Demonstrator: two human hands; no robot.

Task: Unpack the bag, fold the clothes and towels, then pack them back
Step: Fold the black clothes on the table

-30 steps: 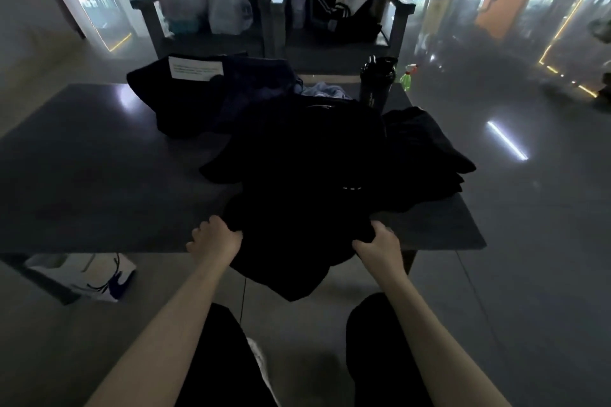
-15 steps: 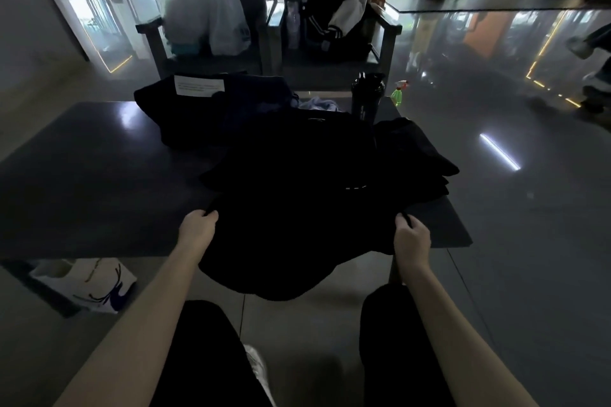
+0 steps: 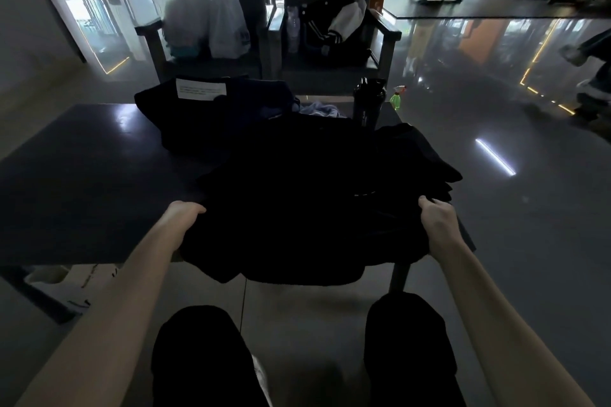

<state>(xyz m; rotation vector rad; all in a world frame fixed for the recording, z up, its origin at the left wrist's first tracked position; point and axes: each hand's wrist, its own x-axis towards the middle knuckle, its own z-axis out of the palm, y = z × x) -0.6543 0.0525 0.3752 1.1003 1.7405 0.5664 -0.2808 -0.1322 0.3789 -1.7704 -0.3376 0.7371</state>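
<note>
your left hand (image 3: 183, 213) and right hand (image 3: 436, 218) each grip a side edge of the black garment (image 3: 297, 208), both clenched into the cloth. it lies spread at the near edge of the worktop (image 3: 82, 175), its hem hanging over. beyond it, right, lies a dark pile of clothes (image 3: 420, 155); further back stand a dark item with a white label (image 3: 211, 109) and a black bottle (image 3: 368, 101).
</note>
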